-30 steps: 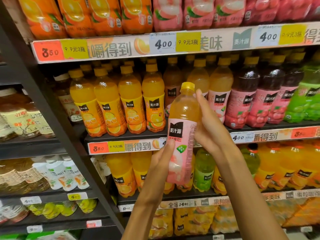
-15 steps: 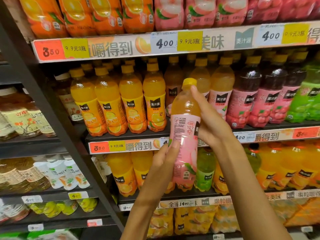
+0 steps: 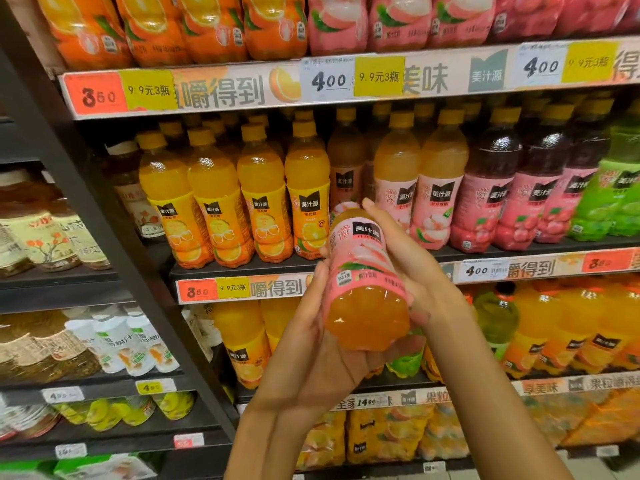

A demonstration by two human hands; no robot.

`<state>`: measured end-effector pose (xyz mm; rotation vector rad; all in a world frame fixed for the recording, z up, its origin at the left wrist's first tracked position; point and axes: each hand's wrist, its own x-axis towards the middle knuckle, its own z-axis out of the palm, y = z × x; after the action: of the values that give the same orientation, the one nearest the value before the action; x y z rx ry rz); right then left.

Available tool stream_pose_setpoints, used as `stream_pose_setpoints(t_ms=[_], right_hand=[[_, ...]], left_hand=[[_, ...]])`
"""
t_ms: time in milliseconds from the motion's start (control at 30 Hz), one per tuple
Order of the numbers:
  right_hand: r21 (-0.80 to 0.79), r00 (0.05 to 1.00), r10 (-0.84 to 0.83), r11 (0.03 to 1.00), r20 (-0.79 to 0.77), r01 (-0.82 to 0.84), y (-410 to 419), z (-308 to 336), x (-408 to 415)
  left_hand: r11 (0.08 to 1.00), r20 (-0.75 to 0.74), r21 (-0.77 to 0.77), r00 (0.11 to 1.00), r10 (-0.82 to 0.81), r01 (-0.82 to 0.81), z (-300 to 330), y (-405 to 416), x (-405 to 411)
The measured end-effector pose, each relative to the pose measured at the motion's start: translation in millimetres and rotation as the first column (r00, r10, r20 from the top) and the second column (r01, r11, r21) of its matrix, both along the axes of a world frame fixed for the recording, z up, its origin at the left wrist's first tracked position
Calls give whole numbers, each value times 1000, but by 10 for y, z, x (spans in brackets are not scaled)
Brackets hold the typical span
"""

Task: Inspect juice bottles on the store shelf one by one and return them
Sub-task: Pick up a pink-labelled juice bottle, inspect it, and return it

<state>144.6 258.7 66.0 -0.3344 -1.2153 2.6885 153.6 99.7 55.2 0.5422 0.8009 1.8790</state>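
Peach juice bottle (image 3: 363, 271) now tipped base-toward-camera, no longer upright, both hands, left (image 3: 311, 344) and right (image 3: 412, 265), gripping it.

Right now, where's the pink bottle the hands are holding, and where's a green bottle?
pink-label bottle (image 3: 363, 268), head view, on its pink label.
green bottle (image 3: 620, 199), head view, on its green label, middle shelf, far right.
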Motion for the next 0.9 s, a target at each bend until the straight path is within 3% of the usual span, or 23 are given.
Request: stream_pose_setpoints(t_ms=[133, 267, 367, 433, 633, 900], right_hand=[[45, 1000, -13, 999, 16, 12, -1, 57, 16], [207, 991, -112, 970, -75, 126, 27, 162, 28], [337, 972, -145, 920, -183, 201, 36, 209, 78], [429, 964, -136, 875, -230, 226, 20, 220, 102], [683, 960, -193, 674, -205, 282, -9, 213, 205], [679, 891, -75, 619, -449, 394, -122, 202, 397]], left_hand=[[994, 11, 90, 998, -69, 67, -63, -24, 37], [982, -182, -186, 983, 3, -38, -104, 28, -4], [946, -405, -257, 911, 80, -197, -164, 1, -73], [946, -532, -221, 842, 86, -236, -194, -23, -88], [953, -596, -88, 782, 182, -289, -287, -7, -101], [914, -714, -2, 641, 283, -405, -408, 126, -238]])
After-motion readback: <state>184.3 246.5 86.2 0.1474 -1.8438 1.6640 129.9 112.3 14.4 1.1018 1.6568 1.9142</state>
